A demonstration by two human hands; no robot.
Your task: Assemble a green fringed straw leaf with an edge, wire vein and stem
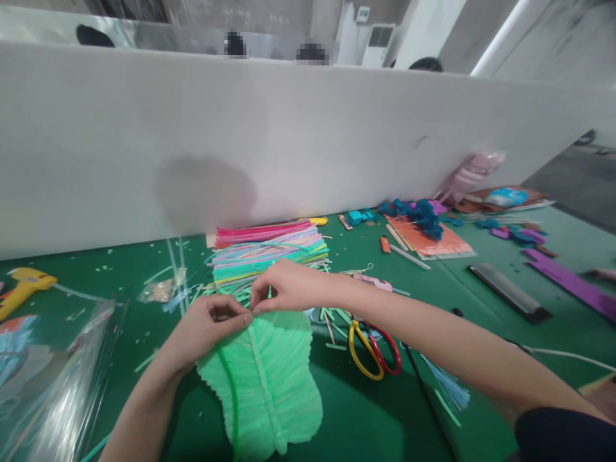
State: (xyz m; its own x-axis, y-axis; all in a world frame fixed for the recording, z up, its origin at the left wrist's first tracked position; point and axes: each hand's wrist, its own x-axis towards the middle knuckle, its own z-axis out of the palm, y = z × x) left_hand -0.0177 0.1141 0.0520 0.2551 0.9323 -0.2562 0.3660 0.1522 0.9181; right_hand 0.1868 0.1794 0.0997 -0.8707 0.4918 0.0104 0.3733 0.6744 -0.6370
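Observation:
A bright green fuzzy leaf (pixel 291 378), seemingly made of pipe cleaners, lies on the green table with its raised midrib running down the middle. My left hand (pixel 205 327) is closed, thumb and forefinger pinching the top end of the leaf by the midrib. Right beside it, the fingertips of my right hand (pixel 286 285) pinch at the same end, with the wrist arched over. The fingers partly hide what they grip. A thin dark green strand (pixel 235 404) runs down the leaf's left part. Behind the hands lies a bundle of coloured pipe cleaners (pixel 269 247).
Scissors (pixel 373 350) with yellow and red handles lie under my right forearm. A yellow glue gun (pixel 26 289) and clear plastic sleeves (pixel 86 385) are on the left. A white partition (pixel 308 141) borders the table's back. Blue fuzzy pieces (pixel 423 215) sit at back right.

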